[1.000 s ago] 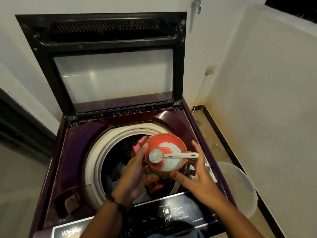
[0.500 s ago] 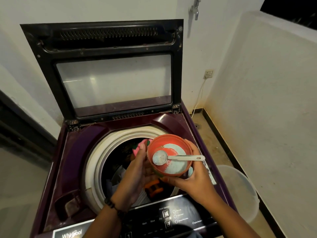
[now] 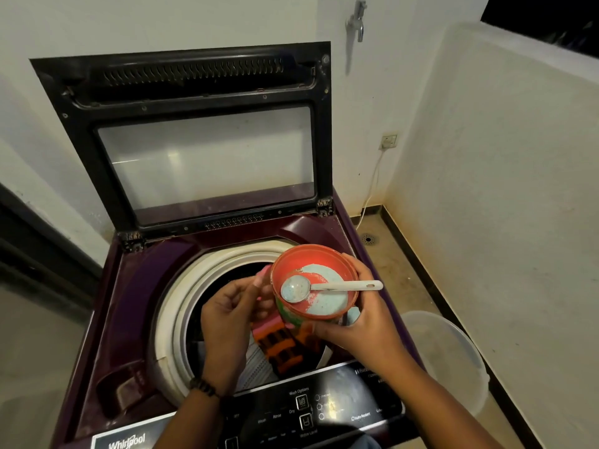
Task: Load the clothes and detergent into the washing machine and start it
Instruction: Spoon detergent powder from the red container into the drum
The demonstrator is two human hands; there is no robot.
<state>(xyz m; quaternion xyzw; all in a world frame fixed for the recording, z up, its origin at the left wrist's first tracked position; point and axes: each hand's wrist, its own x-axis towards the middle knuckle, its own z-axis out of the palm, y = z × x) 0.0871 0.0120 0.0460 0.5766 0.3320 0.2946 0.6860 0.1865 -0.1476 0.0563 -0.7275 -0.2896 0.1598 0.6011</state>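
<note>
The tub (image 3: 319,306) of detergent sits in the air over the right part of the drum (image 3: 181,286), its orange rim tipped a little toward the camera. Pale blue powder (image 3: 327,296) lies in the bottom, and a white scoop (image 3: 324,286) rests across it, bowl to the left and loaded, handle poking out past the right rim. The right hand (image 3: 363,319) grips the tub from the right and below, fingers curled round its wall. The left hand (image 3: 227,315) is just beside the tub on the left, fingers loosely bent toward it; whether they touch the wall I cannot tell, and they hold nothing that I can see.

Below the tub the clothes (image 3: 278,348) already fill the drum, an orange and black piece on top and a pale striped one nearer. The lid (image 3: 201,137) stands upright at the far side. The panel (image 3: 324,406) runs along the near edge, and a clear bucket (image 3: 444,358) stands on the floor to the right of the machine.

The likely step is taking the scoop and tipping powder over the clothes. The risk is the scoop: it lies loose on a tilted tub held by one hand, so a further tilt could slide it, or a heap of powder, into the drum. A careless reach could also spill powder onto the rim or panel
</note>
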